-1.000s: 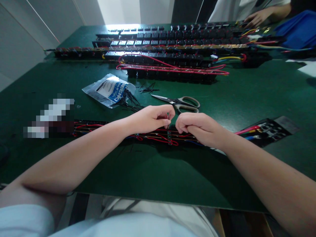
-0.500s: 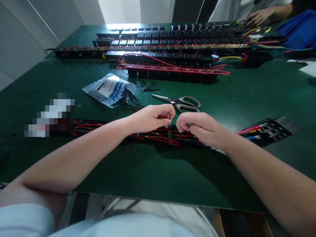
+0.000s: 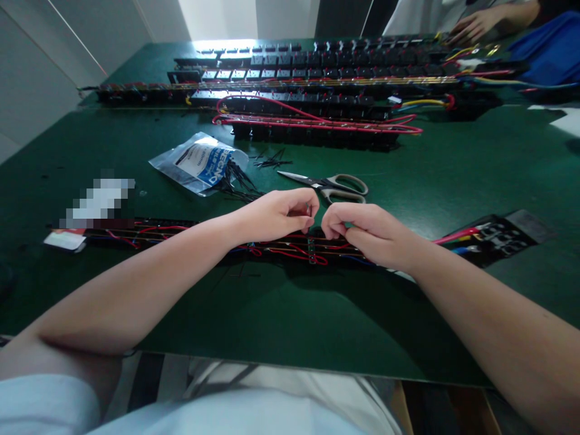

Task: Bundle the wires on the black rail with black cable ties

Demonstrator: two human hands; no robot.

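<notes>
My left hand [image 3: 292, 211] is closed in a pinch over the long black wired strip [image 3: 281, 244], with a short dark piece of what looks like a cable tie between finger and thumb. Just to its right, my right hand [image 3: 357, 226] is curled shut over the same strip; what its fingertips hold is hidden. Red, blue and brass-coloured wires run along the strip, and a small green connector [image 3: 311, 249] sits below the gap between the hands. Scissors [image 3: 330, 184] lie right behind my hands. A clear plastic bag [image 3: 199, 163] spills black cable ties [image 3: 242, 184] onto the table.
Several black socket strips [image 3: 317, 75] lie across the back of the green table [image 3: 254, 326]. A strip with looped red wire [image 3: 317, 127] is nearer. Another person's hand [image 3: 475, 27] rests at the far right by a blue cloth [image 3: 550, 51]. Loose tie pieces [image 3: 274, 159] lie mid-table.
Both hands keep their pose over the strip, with only a very slight shift. The view has moved a little; nothing has been picked up or let go.
</notes>
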